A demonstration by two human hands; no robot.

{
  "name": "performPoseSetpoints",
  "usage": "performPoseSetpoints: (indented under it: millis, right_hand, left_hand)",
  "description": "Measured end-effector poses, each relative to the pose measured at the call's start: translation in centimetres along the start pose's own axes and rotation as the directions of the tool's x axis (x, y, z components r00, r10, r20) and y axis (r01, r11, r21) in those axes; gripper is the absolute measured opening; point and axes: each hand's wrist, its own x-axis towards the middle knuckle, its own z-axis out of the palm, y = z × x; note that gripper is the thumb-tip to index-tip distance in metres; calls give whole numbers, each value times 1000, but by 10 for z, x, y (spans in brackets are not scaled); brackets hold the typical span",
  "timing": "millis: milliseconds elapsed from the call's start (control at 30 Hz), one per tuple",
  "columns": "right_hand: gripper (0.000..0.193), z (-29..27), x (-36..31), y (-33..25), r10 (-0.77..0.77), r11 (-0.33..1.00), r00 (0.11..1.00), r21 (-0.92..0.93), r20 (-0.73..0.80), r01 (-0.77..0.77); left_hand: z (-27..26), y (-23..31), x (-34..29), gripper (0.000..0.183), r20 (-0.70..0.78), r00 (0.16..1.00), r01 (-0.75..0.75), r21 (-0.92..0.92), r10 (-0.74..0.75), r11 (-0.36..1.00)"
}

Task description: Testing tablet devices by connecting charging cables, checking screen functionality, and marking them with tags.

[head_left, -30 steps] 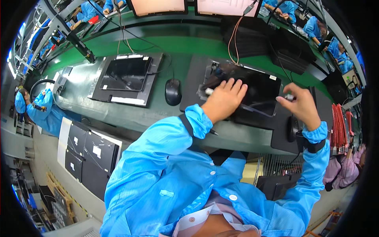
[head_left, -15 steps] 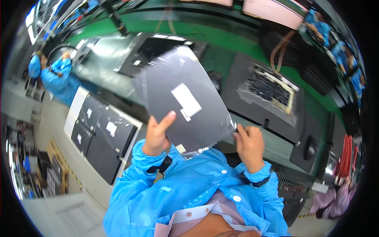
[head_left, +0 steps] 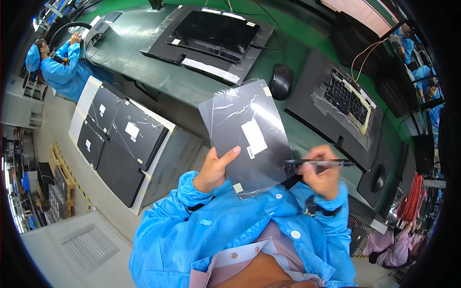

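Note:
My left hand (head_left: 214, 170) grips the lower left edge of a dark grey tablet (head_left: 240, 120), thumb on its face and fingers behind. The tablet is tilted, back side up, covered in clear film whose edges stick out. It bears a white label (head_left: 254, 136), pale tape pieces at two corners and a round camera at the lower right corner. My right hand (head_left: 322, 175) is closed around a slim dark pen (head_left: 338, 163), blurred by motion. The pen's left end lies near the tablet's camera corner; whether it touches cannot be made out.
Beyond the tablet, a black-screened tablet (head_left: 216, 36) lies on a dark pad on the green bench, with a black mouse (head_left: 281, 81) beside it. A taped fixture (head_left: 350, 98) stands right. Several dark tablets (head_left: 137, 129) lie on a left-hand cart. A co-worker (head_left: 62, 67) sits far left.
The tablet has shifted right and turned slightly in my left hand. My right hand has moved from the tablet's right corner to the right, and the pen now shows plainly in it.

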Motion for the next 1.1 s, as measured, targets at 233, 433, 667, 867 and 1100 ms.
performPoseSetpoints:
  millis: [233,433,667,867,1100]
  right_hand:
    - [20,67,0,20,-34,997,995,-64,92,40]
    - [21,68,1,22,-106,987,989,-113,103,117]
    - [24,56,-12,23,-124,990,955,-105,-269,99]
    - [9,0,-11,6,-38,513,999,-858,-3,17]
    - [35,-29,-8,25,-125,384,992,-922,-1,47]
  left_hand:
    - [7,-9,4,34,10,999,-32,27,32,999]
    - [8,-10,2,33,-8,996,-86,52,86,995]
    - [-3,10,-21,36,-61,990,-122,92,128,988]
    - [-103,94,-117,44,-362,853,-372,82,376,925]
    - [-265,135,-237,36,-723,607,-394,89,331,915]
